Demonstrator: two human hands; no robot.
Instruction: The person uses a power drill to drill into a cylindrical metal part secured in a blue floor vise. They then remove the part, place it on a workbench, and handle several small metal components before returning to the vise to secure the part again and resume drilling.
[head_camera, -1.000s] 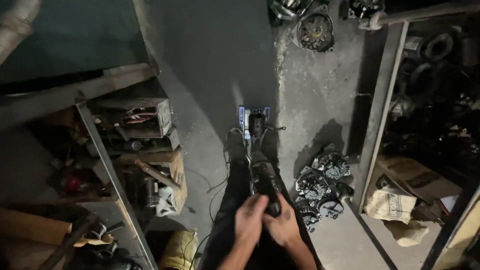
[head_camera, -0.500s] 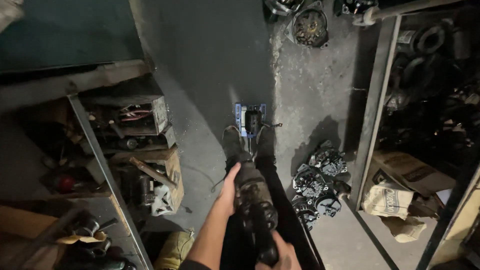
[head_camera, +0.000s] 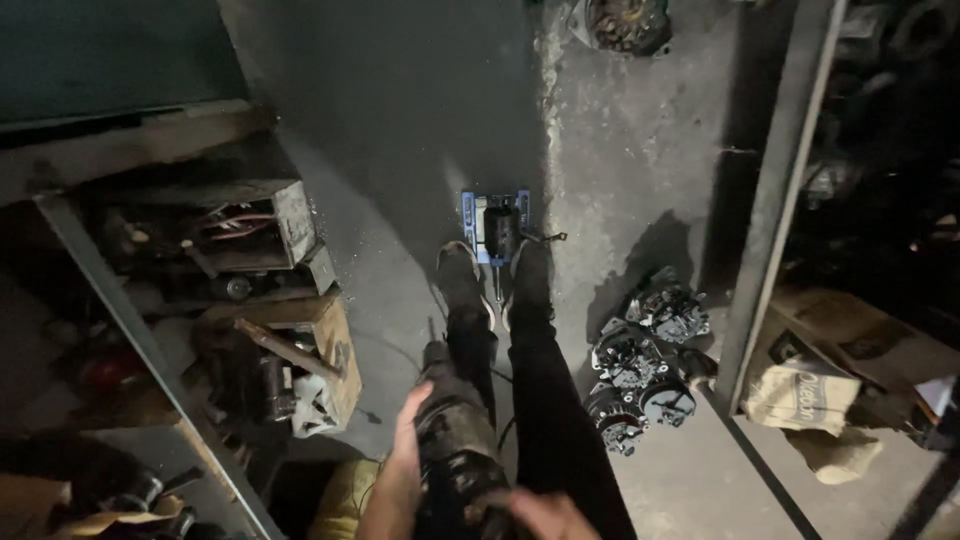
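The right hand (head_camera: 548, 516) is cut off by the bottom edge, so only its knuckles show and its grip cannot be judged, and the lower end of the grimy cylindrical motor unit (head_camera: 455, 440) runs out of view there too. The left hand (head_camera: 403, 440) shows only its back and thumb, its fingers hidden behind that unit. The round part (head_camera: 625, 22) at the top edge is cropped, and the right-hand shelves (head_camera: 880, 120) are too dark to read.

We're seeing a grimy, dark cylindrical motor part (head_camera: 455, 440) being held lengthwise above the legs, narrow end pointing toward the feet.
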